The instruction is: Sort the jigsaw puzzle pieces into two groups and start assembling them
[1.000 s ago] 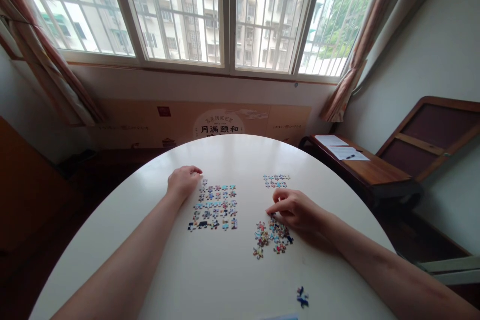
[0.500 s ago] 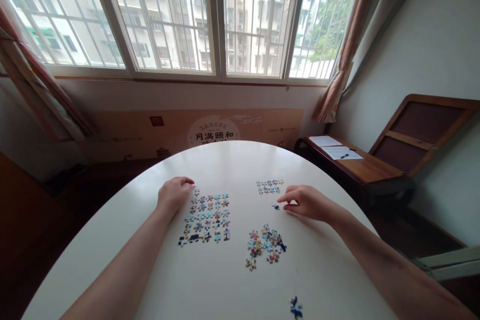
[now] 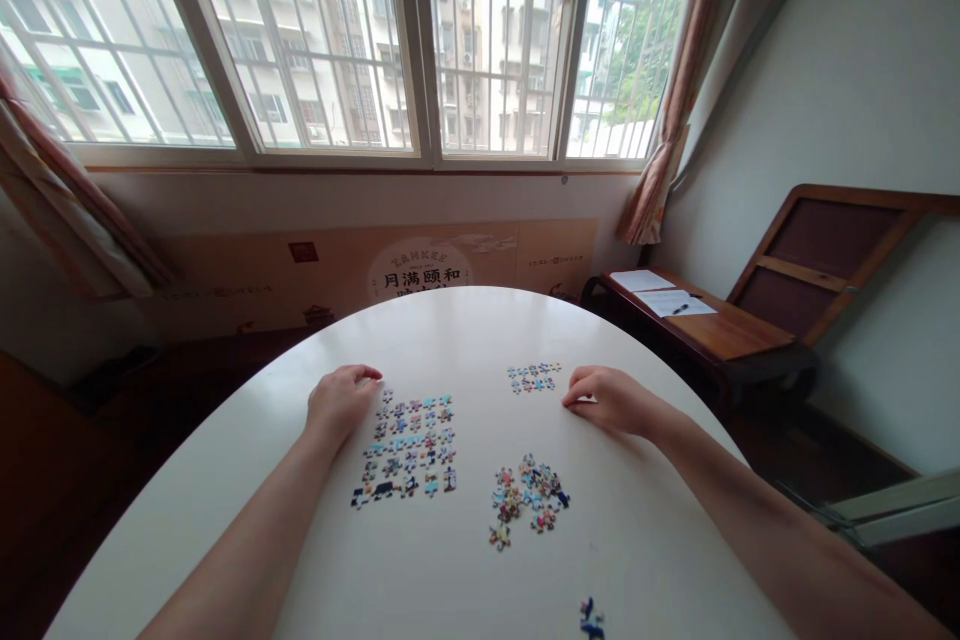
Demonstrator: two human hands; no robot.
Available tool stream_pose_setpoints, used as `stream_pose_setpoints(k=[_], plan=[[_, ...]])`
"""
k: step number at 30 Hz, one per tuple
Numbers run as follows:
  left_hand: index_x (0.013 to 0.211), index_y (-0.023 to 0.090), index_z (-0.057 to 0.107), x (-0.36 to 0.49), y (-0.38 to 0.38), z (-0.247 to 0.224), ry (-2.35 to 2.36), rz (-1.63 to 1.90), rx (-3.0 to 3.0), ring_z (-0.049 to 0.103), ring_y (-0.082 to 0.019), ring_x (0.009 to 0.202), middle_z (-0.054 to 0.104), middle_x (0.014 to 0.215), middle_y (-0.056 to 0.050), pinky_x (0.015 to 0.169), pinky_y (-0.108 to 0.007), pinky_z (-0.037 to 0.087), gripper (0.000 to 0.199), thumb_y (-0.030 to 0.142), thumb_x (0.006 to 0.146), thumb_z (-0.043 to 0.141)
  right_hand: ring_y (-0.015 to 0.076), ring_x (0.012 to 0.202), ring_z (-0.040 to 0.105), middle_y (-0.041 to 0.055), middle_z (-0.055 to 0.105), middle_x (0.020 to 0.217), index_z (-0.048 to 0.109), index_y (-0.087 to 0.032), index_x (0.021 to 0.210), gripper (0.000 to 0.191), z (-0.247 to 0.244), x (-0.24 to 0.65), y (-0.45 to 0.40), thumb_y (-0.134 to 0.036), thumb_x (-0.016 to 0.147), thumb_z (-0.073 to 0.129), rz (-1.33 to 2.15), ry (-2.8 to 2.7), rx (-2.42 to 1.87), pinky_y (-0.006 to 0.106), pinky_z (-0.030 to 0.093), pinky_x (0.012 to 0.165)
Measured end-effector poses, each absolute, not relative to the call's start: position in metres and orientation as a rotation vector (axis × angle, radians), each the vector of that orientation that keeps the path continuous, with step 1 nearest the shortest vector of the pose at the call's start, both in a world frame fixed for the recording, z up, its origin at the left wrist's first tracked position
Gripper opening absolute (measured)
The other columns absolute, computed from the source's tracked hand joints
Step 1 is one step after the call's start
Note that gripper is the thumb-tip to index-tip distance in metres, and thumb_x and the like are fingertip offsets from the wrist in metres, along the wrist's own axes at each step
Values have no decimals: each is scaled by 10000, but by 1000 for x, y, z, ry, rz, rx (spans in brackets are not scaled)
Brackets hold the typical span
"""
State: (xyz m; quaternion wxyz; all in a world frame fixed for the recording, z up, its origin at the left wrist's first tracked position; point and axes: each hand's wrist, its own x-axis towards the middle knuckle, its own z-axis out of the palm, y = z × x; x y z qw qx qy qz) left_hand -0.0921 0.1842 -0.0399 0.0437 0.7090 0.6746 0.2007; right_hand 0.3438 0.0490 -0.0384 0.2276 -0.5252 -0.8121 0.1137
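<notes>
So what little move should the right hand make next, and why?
I'd probably move the right hand to the loose pile and pick out one piece. The pile is jumbled, while the two short rows beside the hand are neatly laid out. No piece clearly shows at the fingertips, though it's too small to be certain.

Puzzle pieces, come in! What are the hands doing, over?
Left hand beside the big rows. Right hand beside the small rows. Can't tell if either grips a piece. Loose pile nearer you than the small rows.
</notes>
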Motion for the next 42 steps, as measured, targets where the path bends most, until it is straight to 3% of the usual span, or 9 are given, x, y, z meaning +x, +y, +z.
stream_pose_setpoints(k=[11, 19, 31, 42], plan=[[922, 270, 777, -93, 185, -42, 2063, 619, 2160, 673, -276, 1052, 756, 1110, -41, 902, -364, 509, 298, 346, 803, 515, 247, 978, 693, 43, 778, 1017, 809, -270, 964, 191, -52, 341, 63, -257, 904, 629, 94, -2052, -1617, 371, 517, 903], [904, 276, 782, -92, 183, -42, 2060, 644, 2168, 669, -279, 1062, 760, 1091, -32, 906, -361, 516, 288, 332, 795, 521, 197, 842, 695, 15, 767, 984, 813, -288, 947, 195, -51, 346, 64, -265, 898, 625, 109, -2024, -1700, 317, 518, 782], [895, 280, 785, -93, 186, -44, 2050, 668, 2187, 676, -271, 1035, 764, 1079, -34, 901, -354, 520, 255, 325, 796, 554, 194, 806, 685, 25, 763, 988, 799, -286, 1028, 214, -55, 338, 67, -271, 909, 621, 51, -1945, -1761, 327, 519, 776], [928, 271, 784, -93, 187, -45, 2051, 624, 2198, 667, -277, 1064, 750, 1133, -44, 943, -364, 509, 285, 362, 811, 540, 196, 827, 694, 12, 758, 961, 812, -295, 956, 184, -58, 339, 68, -270, 907, 636, 44, -1946, -1725, 318, 522, 767]])
